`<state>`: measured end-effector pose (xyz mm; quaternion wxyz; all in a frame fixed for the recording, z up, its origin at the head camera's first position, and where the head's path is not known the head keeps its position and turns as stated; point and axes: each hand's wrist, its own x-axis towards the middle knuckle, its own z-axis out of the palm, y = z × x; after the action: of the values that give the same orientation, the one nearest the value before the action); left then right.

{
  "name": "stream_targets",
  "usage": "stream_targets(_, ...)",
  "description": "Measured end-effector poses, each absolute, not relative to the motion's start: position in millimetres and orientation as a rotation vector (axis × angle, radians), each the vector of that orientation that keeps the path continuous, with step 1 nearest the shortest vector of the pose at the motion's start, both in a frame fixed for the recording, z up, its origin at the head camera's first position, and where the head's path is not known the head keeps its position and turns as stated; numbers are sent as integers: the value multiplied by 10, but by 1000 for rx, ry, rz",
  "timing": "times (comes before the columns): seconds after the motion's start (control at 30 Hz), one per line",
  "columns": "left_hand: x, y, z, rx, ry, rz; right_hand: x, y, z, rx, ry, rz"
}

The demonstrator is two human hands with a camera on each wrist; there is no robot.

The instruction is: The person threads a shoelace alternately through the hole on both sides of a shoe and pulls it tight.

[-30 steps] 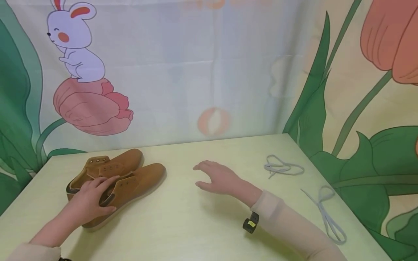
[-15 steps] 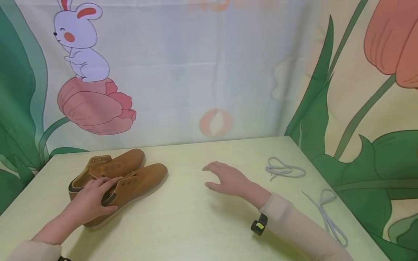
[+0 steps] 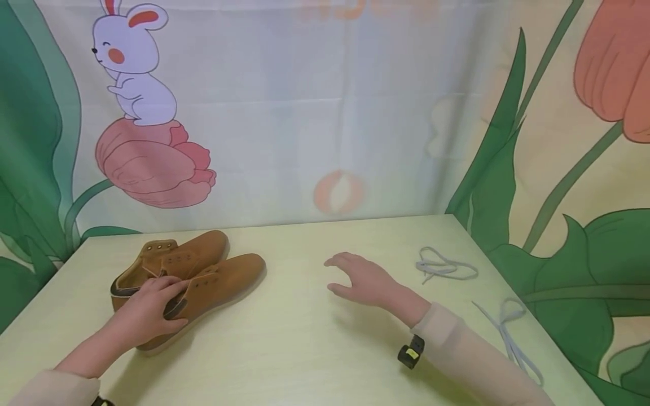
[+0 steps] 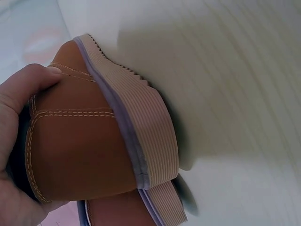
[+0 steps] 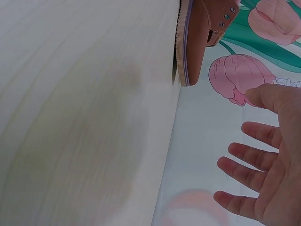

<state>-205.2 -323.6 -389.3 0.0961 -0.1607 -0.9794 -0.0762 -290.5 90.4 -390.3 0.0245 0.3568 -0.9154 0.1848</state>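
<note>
Two brown leather ankle-high shoes stand side by side at the left of the table, toes pointing right and away, with no laces in the eyelets I can see. My left hand (image 3: 149,310) grips the near shoe (image 3: 228,287) at its opening. In the left wrist view the thumb lies along the outer side of this near shoe (image 4: 80,150), and the other fingers are partly hidden behind the collar. The far shoe (image 3: 200,248) rests just behind it. Over the middle of the table my right hand (image 3: 363,280) is held with fingers spread and nothing in it, also plain in the right wrist view.
Two pale shoelaces lie at the right of the table (image 3: 304,349): a bundled lace (image 3: 425,264) further back and a looped lace (image 3: 504,328) nearer, partly behind my right sleeve (image 3: 472,349). A printed curtain (image 3: 284,129) hangs behind the table edge.
My right hand has drifted a little to the right, away from the shoes. The left hand stays on the near shoe. The whole head view has shifted slightly.
</note>
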Motion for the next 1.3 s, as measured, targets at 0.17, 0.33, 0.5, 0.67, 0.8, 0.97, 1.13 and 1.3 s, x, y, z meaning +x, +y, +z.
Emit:
stream_targets(0.17,-2131,-3045,-3868,-569,-2874,-262,-2892,929,-3888,1100,-2819,577)
stream_targets(0.33,-2235,-2845,-3855,-628,-2868,-299,-2871,944,-3867,1090,-2818,578)
stream_targets(0.5,-2342,-2691,-3846,-679,-2858,-304,-2827,1000,-3838,1077,-2813,565)
stream_targets(0.67,-2453,-2574,-3847,-705,-2852,-303,-2784,1066,-3816,1094,-2797,539)
stream_targets(0.8,-2548,-2471,-3843,-742,-2854,-281,-2749,1114,-3801,1097,-2787,513)
stream_targets(0.97,-2653,-2358,-3850,-781,-2877,-272,-2729,1138,-3796,1084,-2798,497)
stream_targets(1.13,-2741,-2283,-3874,-804,-2886,-262,-2735,1146,-3800,1090,-2796,475)
stream_targets(1.3,-2818,-2222,-3868,-830,-2890,-294,-2744,1173,-3787,1078,-2784,477)
